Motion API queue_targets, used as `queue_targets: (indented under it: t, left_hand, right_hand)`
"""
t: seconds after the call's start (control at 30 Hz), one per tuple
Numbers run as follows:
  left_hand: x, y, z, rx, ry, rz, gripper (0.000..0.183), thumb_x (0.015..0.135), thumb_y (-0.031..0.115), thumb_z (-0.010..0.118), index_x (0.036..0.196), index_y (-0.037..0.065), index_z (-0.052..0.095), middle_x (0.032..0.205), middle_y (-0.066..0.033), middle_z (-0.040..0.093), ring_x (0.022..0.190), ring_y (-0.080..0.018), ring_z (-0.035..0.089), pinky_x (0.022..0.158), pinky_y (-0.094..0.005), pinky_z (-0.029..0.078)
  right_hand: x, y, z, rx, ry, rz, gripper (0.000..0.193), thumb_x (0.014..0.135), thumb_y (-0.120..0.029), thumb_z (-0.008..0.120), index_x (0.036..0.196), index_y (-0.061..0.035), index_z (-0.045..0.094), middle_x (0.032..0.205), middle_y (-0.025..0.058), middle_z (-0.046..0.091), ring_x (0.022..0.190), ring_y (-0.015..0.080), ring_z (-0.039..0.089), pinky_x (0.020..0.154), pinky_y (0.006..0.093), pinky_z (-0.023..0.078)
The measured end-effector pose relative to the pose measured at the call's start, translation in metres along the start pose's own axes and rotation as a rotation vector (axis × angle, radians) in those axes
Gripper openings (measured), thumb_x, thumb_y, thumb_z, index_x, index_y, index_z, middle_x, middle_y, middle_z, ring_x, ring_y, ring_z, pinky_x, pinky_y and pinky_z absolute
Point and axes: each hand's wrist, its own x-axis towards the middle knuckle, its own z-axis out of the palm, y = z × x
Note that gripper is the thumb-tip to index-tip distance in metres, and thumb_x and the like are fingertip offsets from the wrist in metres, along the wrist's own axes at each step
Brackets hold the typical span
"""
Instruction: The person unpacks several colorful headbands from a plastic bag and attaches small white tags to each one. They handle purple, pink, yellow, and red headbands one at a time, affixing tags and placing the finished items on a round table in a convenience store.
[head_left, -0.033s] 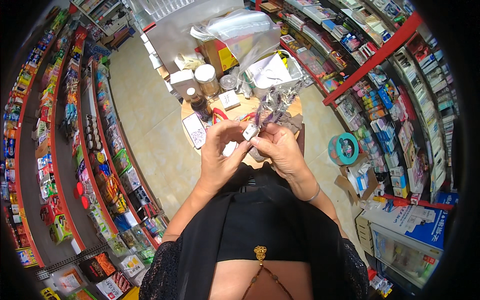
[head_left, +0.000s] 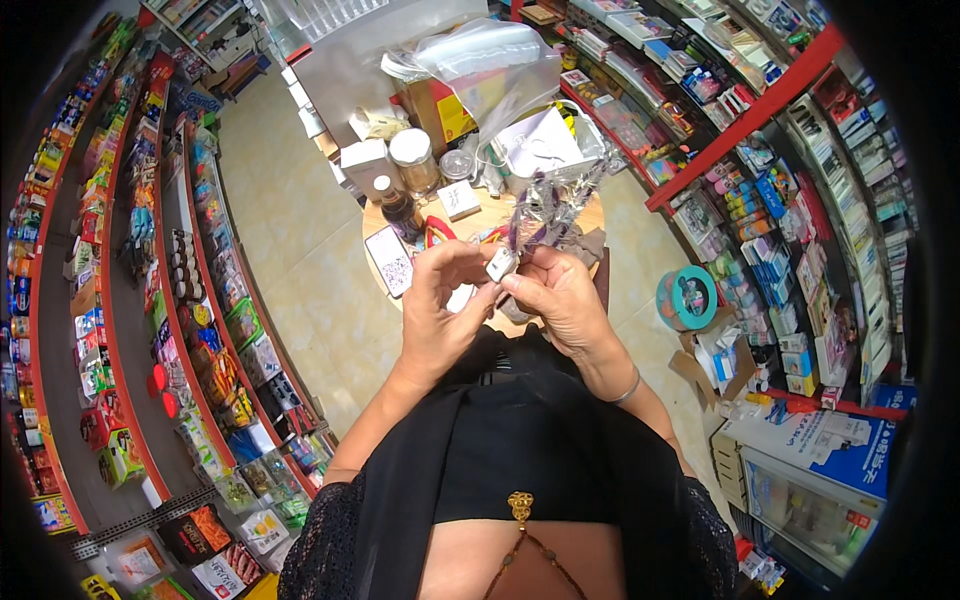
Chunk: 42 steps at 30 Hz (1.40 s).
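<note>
Between the fingertips of both hands, over the near side of a round wooden table [head_left: 594, 213], is a small white box-shaped piece [head_left: 501, 264] with a dark mark on its face. My left hand [head_left: 445, 300] pinches it from the left, thumb below and fingers curled above. From the right, my right hand [head_left: 563, 305] grips its edge between thumb and forefinger. Purple and silver tinsel strands [head_left: 545, 205] rise just beyond my right fingers; whether they join the white piece is hidden. Some red and yellow material [head_left: 437, 230] shows behind my left fingers.
A white card with a printed code [head_left: 389, 262], a dark bottle [head_left: 401, 212], a lidded jar [head_left: 413, 162] and a small white box [head_left: 459, 200] crowd the table. Stocked shelves flank both sides. A teal-rimmed tub [head_left: 689, 298] and an open carton [head_left: 718, 357] stand on the floor at right.
The tinsel strands have shifted slightly. Both hands keep their pinch on the white piece in nearly the same place.
</note>
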Motion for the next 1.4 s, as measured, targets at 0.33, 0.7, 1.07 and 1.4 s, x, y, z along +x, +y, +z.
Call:
queue_targets:
  t: [0.33,0.7,1.07,1.4]
  left_hand:
    - [-0.005,0.001,0.000,-0.175,-0.050,-0.182,0.050,0.079,-0.011,0.064,0.124,0.001,0.045,0.118,-0.0114,0.056,0.101,-0.0152,0.058,0.085,-0.0273,0.049]
    - [-0.004,-0.005,0.002,-0.201,0.031,-0.390,0.035,0.086,0.001,0.062,0.120,-0.003,0.054,0.109,-0.0089,0.059,0.096,-0.0129,0.059,0.082,-0.0257,0.050]
    - [0.012,-0.037,-0.017,-0.691,0.082,-0.732,0.016,0.090,0.010,0.061,0.101,-0.001,0.058,0.095,-0.0130,0.064,0.085,-0.0195,0.065,0.079,-0.0295,0.055]
    - [0.012,-0.048,-0.020,-0.907,0.165,-0.863,0.026,0.092,0.013,0.058,0.107,-0.008,0.054,0.106,-0.0240,0.061,0.097,-0.0307,0.064,0.087,-0.0354,0.054]
  right_hand:
    - [-0.002,0.001,0.001,0.042,-0.019,-0.063,0.027,0.086,-0.001,0.063,0.109,0.0085,0.055,0.097,0.0075,0.063,0.081,0.0059,0.058,0.074,0.0192,0.047]
    - [0.006,0.008,-0.010,-0.154,0.027,-0.014,0.012,0.086,-0.006,0.065,0.095,0.0006,0.060,0.063,-0.0110,0.039,0.056,-0.0031,0.032,0.047,0.0163,0.026]
    - [0.013,0.011,-0.023,-0.605,0.021,-0.017,0.011,0.091,-0.008,0.057,0.102,-0.0038,0.056,0.070,-0.0079,0.043,0.063,-0.0018,0.037,0.053,0.0173,0.031]
    - [0.008,0.002,-0.036,-0.244,-0.058,0.010,0.018,0.097,-0.007,0.037,0.108,-0.0008,0.050,0.084,0.0048,0.056,0.067,0.0058,0.048,0.059,0.0182,0.036]
